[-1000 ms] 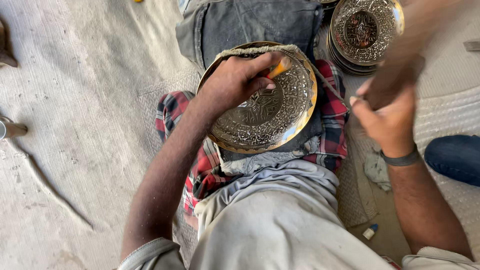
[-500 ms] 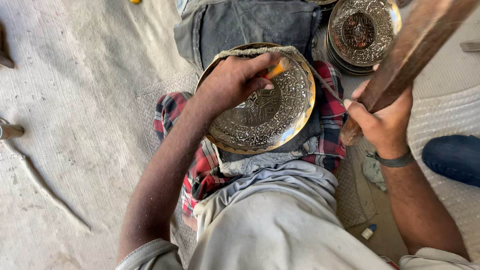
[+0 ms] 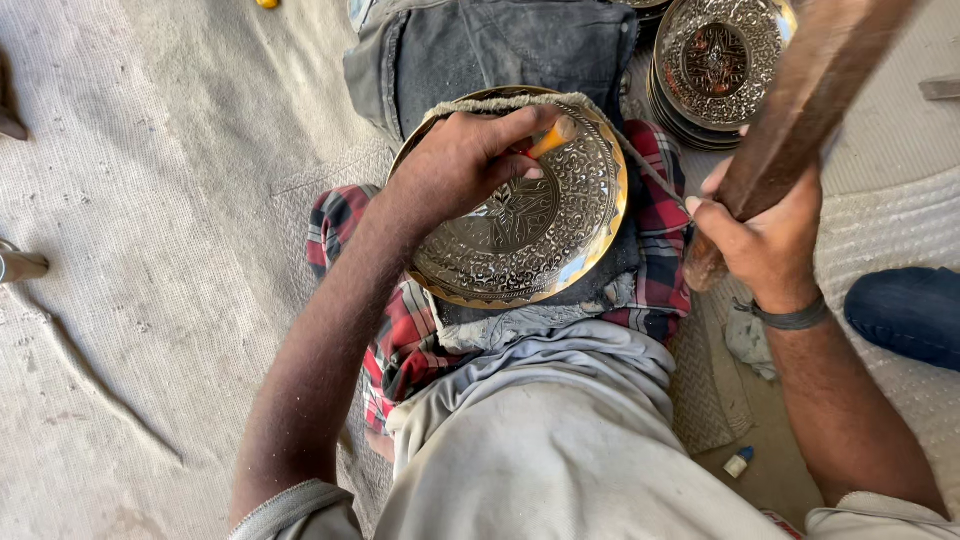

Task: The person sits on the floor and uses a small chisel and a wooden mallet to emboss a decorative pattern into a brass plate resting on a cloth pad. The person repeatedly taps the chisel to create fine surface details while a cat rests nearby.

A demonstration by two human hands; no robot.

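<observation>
A round engraved metal plate with a gold rim rests on a red plaid cloth over a padded block. My left hand lies on the plate's upper left and grips a small orange-tipped chisel against the pattern. My right hand is to the right of the plate, closed around a long brown wooden mallet that is raised and slants up to the top right.
A stack of similar engraved plates sits at the top right. Grey denim fabric lies behind the plate. A blue-clad knee or object is at the right edge. A small bottle lies on the floor. Woven matting covers the ground.
The wooden mallet has swung up, from blurred and low by my right hand to raised high toward the top right. My left hand and the chisel stay on the plate.
</observation>
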